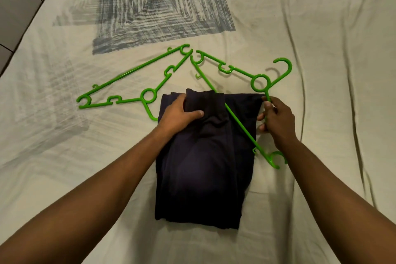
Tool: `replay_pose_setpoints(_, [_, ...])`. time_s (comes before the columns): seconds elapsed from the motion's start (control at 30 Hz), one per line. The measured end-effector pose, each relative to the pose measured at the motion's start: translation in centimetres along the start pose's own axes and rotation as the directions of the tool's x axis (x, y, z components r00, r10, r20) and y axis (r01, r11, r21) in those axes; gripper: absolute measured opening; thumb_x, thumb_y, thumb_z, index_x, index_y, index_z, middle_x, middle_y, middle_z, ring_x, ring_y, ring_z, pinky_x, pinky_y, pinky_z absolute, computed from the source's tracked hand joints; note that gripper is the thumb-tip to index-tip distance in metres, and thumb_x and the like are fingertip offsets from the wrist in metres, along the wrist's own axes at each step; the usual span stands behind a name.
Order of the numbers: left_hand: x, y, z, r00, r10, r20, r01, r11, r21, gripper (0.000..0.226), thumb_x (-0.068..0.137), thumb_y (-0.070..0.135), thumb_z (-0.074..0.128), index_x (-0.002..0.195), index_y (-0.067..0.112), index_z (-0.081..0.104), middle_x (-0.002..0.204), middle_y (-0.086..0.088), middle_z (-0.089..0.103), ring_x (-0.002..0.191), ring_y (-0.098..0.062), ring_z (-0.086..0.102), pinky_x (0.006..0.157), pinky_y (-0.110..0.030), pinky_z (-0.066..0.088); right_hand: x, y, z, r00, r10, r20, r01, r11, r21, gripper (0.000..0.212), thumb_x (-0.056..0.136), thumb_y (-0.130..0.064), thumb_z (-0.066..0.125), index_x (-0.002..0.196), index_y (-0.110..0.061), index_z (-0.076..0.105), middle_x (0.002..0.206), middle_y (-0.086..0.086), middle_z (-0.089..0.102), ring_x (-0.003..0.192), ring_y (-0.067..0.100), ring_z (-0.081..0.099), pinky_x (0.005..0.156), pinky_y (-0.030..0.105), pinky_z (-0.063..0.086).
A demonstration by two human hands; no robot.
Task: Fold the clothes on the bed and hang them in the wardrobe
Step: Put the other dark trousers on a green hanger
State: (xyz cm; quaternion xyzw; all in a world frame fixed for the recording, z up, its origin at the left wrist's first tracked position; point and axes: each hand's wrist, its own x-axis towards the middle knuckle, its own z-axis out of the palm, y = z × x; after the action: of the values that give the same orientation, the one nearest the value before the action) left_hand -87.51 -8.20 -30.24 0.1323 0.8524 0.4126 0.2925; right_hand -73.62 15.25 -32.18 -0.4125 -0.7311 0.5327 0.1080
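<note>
partly hidden: hanger (240, 123) bar under garment (201, 167)

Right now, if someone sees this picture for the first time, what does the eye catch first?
Most striking are the two bright green hangers: the left hanger lies free on the pale bed sheet, the right hanger crosses the folded dark garment in the middle. The left hand pinches the garment's far end, while the right hand grips the right hanger's arm.

Both bare arms reached up from the bottom corners toward the middle of the frame. The left hand (181, 113) lay palm down with fingers curled, pinching. The right hand (276, 119) had its fingers closed around something thin.
</note>
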Motion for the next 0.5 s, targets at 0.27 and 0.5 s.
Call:
replay_pose_setpoints(0.27, [-2.1, 1.1, -0.9, 0.917, 0.150, 0.369, -0.079, 0.976, -0.202, 0.020, 0.090, 0.001, 0.069, 0.110, 0.004, 0.071, 0.106, -0.010, 0.074, 0.097, -0.015, 0.069, 0.091, -0.030, 0.054, -0.1, -0.7, -0.3, 0.997, -0.071, 0.043, 0.073, 0.996, -0.046, 0.023, 0.106, -0.024, 0.044, 0.109, -0.017, 0.065, 0.066, 0.005, 0.064, 0.041, 0.013, 0.055, 0.049, 0.027, 0.050])
replay_pose_setpoints(0.5, [-3.8, 0.7, 0.4, 0.969, 0.098, 0.229, -0.016, 0.942, -0.336, 0.019, 0.095, 0.008, 0.065, 0.114, 0.007, 0.070, 0.107, -0.005, 0.075, 0.098, -0.014, 0.070, 0.087, -0.024, 0.055, -0.8, -2.8, 0.7, 0.946, -0.274, 0.175, 0.309, 0.923, -0.229, 0.020, 0.104, -0.024, 0.045, 0.089, -0.016, 0.054, 0.066, 0.007, 0.064, 0.050, 0.018, 0.061, 0.052, 0.026, 0.052])
